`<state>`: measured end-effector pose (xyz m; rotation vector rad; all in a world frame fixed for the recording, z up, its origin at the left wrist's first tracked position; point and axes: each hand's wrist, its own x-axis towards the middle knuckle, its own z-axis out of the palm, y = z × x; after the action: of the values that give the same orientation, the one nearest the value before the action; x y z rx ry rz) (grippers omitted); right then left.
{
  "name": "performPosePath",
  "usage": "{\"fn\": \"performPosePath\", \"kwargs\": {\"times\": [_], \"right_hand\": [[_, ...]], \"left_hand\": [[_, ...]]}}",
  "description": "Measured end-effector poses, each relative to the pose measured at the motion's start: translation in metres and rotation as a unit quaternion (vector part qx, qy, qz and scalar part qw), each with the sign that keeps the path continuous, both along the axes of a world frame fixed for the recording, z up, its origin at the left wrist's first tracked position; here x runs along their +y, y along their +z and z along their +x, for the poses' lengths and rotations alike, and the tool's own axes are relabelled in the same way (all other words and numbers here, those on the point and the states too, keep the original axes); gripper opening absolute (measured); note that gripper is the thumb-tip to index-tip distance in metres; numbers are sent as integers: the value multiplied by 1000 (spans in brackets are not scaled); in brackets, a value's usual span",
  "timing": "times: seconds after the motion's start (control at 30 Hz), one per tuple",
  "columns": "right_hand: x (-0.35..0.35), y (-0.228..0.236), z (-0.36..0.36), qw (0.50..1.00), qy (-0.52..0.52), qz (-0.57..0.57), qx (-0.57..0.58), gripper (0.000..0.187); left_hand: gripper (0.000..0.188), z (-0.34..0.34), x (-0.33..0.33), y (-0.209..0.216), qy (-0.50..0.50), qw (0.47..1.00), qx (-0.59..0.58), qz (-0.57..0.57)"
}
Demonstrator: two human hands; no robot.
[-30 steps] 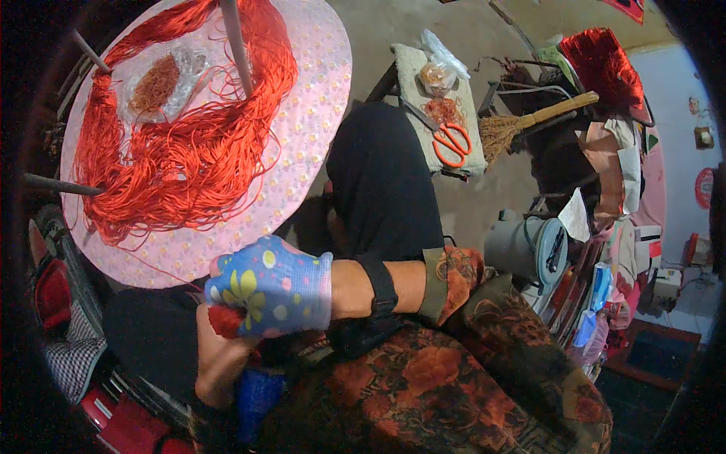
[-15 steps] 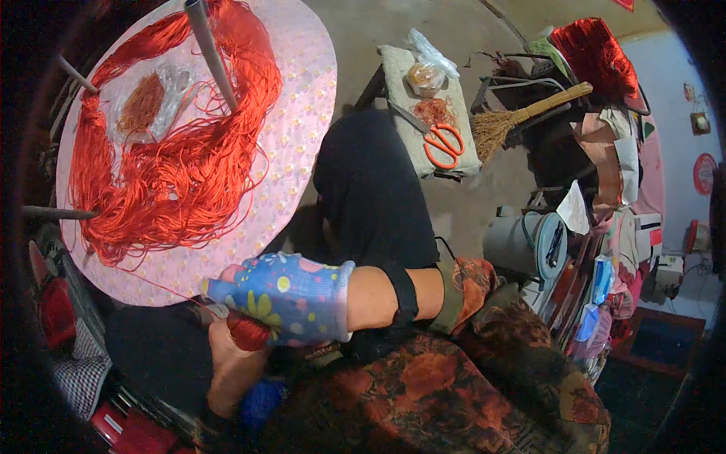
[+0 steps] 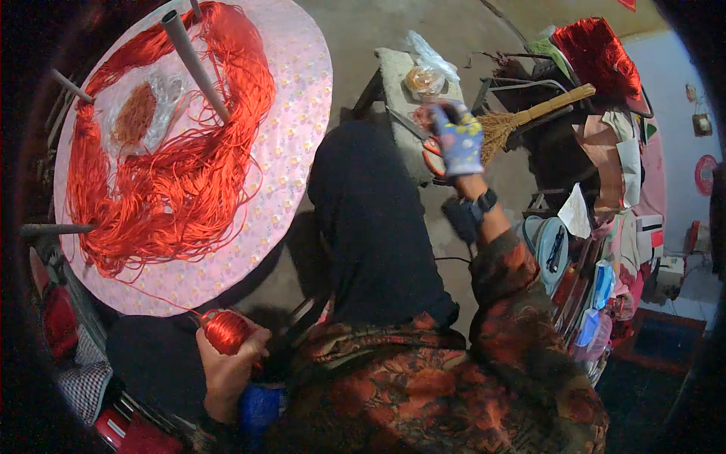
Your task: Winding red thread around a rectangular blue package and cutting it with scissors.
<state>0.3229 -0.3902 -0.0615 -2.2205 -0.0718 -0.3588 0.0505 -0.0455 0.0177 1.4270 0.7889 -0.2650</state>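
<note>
My bare left hand is wrapped round a wound ball of shiny red cord at the lower left. A single strand runs from the ball up to a large loose ring of red cord on a round table with a pink patterned cover. At the stool, my right hand, in a blue flowered glove, is over orange-handled scissors and partly hides them. Motion blurs its fingers, and I cannot tell whether they grip anything. Reddish thread scraps lie beside it.
Metal posts stand inside and around the cord ring. A clear bag with brown thread lies within it. A plastic bag sits on the stool. To the right are a straw broom and a bucket.
My gloved right hand has left the cord ball and swung up and right to the stool. My left hand still holds the ball, now in plain view.
</note>
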Motion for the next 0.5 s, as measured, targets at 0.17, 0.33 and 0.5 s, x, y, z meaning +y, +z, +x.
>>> {"fn": "performPosePath", "kwargs": {"times": [0.17,0.33,0.5], "right_hand": [[-84,-53,54,975,-115,-168,90,30],[-79,-55,74,947,-84,-297,91,40],[-62,-65,85,917,-94,-356,153,42]], "left_hand": [[16,3,-1,4,7,999,22,-24],[18,3,2,5,7,999,22,-27],[19,0,5,4,7,999,36,-9]]}}
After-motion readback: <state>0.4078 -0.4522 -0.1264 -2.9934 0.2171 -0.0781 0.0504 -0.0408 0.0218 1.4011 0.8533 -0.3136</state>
